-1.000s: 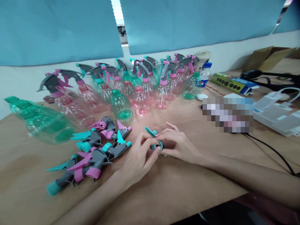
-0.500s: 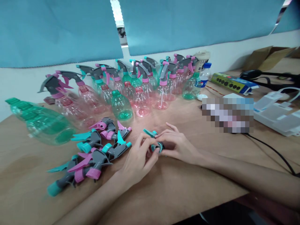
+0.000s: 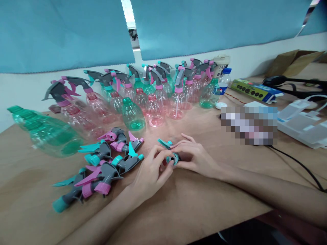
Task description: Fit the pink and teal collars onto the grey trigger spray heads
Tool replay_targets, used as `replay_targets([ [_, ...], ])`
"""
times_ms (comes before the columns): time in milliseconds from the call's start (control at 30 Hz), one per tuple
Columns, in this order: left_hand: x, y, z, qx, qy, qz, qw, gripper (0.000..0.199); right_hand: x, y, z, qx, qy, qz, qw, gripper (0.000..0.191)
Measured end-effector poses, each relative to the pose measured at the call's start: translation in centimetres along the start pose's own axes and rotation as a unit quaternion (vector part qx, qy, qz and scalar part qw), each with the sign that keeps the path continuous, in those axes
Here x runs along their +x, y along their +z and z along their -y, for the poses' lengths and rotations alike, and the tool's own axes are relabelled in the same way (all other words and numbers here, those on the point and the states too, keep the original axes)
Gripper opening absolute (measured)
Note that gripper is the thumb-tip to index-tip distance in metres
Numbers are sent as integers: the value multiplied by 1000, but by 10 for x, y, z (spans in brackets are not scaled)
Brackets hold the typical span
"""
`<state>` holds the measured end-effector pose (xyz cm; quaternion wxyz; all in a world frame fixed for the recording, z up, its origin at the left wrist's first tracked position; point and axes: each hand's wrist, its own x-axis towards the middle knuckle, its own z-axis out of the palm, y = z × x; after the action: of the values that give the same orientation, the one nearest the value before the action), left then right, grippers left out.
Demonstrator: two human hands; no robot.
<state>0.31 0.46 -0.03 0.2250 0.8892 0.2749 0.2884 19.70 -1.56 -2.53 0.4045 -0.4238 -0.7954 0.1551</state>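
A grey and teal spray head [image 3: 171, 158] is between my two hands at the middle of the table, its teal collar facing me. The fingers of my left hand [image 3: 153, 170] pinch the collar from the left. My right hand [image 3: 195, 158] grips the grey body from the right, and its fingers hide much of it. The teal trigger [image 3: 164, 143] sticks out above my fingers. Left of my left hand lies a pile of loose spray heads [image 3: 106, 175], some with teal parts and some with pink.
Several pink and green bottles [image 3: 133, 115] stand behind, many with spray heads fitted. Green bottles [image 3: 48, 131] are at the left. A Pepsi bottle [image 3: 223, 85], a box [image 3: 255, 91] and a clear plastic tray [image 3: 304, 126] are at the right.
The camera view has shifted very slightly. My fingers remain around the spray head, with the opening in its collar a little more visible.
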Motion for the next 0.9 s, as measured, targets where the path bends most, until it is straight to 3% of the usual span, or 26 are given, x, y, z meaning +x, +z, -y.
replay_targets([
  [300,1,0,2,46,28,-12,998,9,0,0,2,-5,-17,10,1000,24],
  [567,3,-4,5,146,126,0,981,11,1,0,1,-15,-38,19,999,21],
  [900,5,-12,8,226,121,64,964,12,2,0,0,-21,-32,7,999,21],
])
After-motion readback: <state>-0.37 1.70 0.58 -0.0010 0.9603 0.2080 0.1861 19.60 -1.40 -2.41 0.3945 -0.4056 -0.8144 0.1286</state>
